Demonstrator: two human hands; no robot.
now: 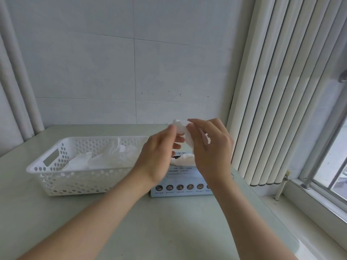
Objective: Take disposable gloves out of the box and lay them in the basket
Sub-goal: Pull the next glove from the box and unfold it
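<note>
We find the left hand and the right hand raised close together. Each pinches with curled fingertips a thin white disposable glove, which is held crumpled between them. Directly below the hands sits the pale blue cardboard glove box, with a second white glove protruding from its top opening. The box carries printed lines on top and a row of dark round icons with captions along its front; we cannot read any of it. Just left of the box stands the white perforated plastic basket, holding several flat white gloves. Both rest on a pale tabletop. White vertical blinds hang at right.
</note>
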